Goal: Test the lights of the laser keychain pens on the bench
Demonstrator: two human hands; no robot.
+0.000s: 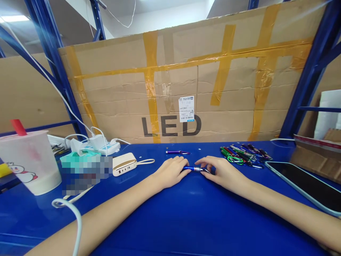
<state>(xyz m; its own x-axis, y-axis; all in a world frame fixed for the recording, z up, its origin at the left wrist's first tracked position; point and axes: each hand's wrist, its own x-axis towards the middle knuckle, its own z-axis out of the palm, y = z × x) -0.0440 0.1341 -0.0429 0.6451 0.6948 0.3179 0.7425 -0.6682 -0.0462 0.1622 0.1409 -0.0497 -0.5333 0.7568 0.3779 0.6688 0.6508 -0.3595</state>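
Both my hands rest on the blue table (186, 220) and hold one small blue pen-like tool (193, 169) between them. My left hand (170, 173) is closed round its left end. My right hand (222, 172) pinches its right, silver end with fingertips. A second, purple pen-like tool (177, 152) lies on the table just behind my hands. A pile of several coloured pens with clips (245, 154) lies to the right of my right hand.
A taped cardboard wall marked LED (186, 89) closes the back. At left stand a plastic drink cup (29, 160), a power strip with plugs (98, 144), a cream power bank (124, 164) and a white cable (74, 213). A phone (306, 185) lies at right.
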